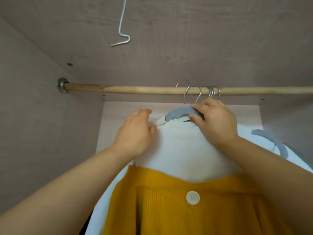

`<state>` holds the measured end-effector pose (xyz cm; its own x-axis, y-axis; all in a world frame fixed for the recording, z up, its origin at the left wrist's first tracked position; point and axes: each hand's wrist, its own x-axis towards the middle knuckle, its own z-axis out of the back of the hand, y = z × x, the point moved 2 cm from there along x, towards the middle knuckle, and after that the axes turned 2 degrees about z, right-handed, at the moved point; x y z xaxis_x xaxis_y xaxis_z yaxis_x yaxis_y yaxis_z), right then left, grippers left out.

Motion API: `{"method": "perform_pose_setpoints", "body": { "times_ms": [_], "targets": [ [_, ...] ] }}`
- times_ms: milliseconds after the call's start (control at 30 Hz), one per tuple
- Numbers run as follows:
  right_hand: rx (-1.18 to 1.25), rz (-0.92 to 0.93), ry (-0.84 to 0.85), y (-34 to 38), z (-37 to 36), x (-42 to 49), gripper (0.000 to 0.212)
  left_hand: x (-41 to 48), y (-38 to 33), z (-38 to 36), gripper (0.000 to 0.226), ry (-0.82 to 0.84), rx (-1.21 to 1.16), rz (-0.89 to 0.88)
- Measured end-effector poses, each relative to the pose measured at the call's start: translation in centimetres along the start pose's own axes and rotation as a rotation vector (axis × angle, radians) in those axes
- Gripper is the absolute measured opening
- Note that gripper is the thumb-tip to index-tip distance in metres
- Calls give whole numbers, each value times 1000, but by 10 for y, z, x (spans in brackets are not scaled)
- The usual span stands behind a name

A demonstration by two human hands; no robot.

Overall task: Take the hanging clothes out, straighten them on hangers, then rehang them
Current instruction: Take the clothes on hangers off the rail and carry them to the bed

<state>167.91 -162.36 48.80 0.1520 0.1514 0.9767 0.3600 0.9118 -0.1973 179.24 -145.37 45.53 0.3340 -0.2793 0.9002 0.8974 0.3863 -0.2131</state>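
A white garment (183, 150) with a mustard knit cardigan (169, 209) over it hangs on a grey padded hanger (179, 112). The hanger's metal hook is just in front of the wooden rod (118, 89); I cannot tell whether it rests on it. My right hand (215, 122) pinches the hanger's grey neck near the hook. At the garment's left shoulder, my left hand (137, 133) grips the white collar fabric. Several other hanger hooks (211, 92) sit bunched on the rod behind my right hand.
Another grey hanger (271, 141) with a white garment hangs to the right. A bent metal hook (122, 38) dangles from the wardrobe ceiling. The rod's left stretch, up to its metal socket (61, 85), carries no hangers. Wardrobe walls close in on both sides.
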Motion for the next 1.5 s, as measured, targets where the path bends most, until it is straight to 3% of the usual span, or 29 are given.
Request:
{"method": "perform_pose_setpoints", "body": {
  "times_ms": [167, 333, 600, 867, 1233, 1500],
  "targets": [
    [134, 47, -71, 34, 6, 13, 29, -11, 15, 20, 46, -109, 12, 10],
    [322, 147, -77, 95, 3, -17, 28, -76, 51, 43, 34, -213, 10, 13],
    [722, 219, -9, 198, -13, -140, 27, -251, 97, 76, 25, -243, 129, 282],
    [1114, 239, 92, 291, 2, -288, 28, -425, 79, 119, 26, -173, 407, 597],
    [1606, 409, 64, 425, 125, -377, 25, -597, -13, 228, 23, -367, 759, 999],
    [2009, 520, 120, 536, 293, -402, 20, -699, -110, 349, 19, -621, 1052, 1168]
  ]
}}
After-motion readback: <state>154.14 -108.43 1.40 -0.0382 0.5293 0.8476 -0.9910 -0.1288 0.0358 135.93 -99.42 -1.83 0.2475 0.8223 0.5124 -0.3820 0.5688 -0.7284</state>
